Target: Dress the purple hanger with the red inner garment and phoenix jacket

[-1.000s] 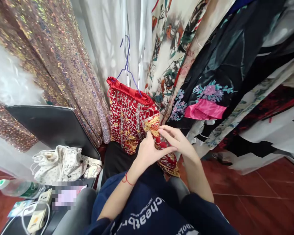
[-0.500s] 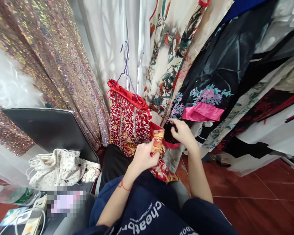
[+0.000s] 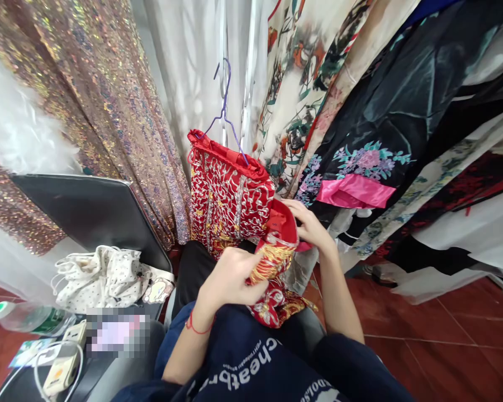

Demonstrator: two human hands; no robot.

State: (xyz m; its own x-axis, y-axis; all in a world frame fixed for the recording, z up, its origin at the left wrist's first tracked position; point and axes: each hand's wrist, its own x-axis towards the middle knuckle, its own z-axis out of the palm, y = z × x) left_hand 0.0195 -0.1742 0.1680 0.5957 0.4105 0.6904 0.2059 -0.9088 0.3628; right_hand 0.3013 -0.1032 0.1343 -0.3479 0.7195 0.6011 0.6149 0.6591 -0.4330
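A: Bottle [image 3: 23,319] and charger [image 3: 61,371] lie far left, by a dotted bag [image 3: 100,277] on a chair [image 3: 88,215].

B: And the hands?

A: Left hand [image 3: 230,279] is shut tight on the red sleeve [image 3: 274,259]. Right hand [image 3: 308,226] pinches the sleeve's open end.

B: Where's the dress [image 3: 226,198]?

A: It hangs on a hanger [image 3: 225,106], just past the knees. I think the sleeve work is only partly done.

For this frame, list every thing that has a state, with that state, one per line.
Red dress: on a purple hanger, hem pulled onto the lap.
Hem: bunched, gripped by both hands.
Left hand: closed on the hem.
Right hand: pinching the red lining.
Bottle: lying down, capped.
Laptop: open, screen dark.
Dotted cloth: crumpled on the laptop.
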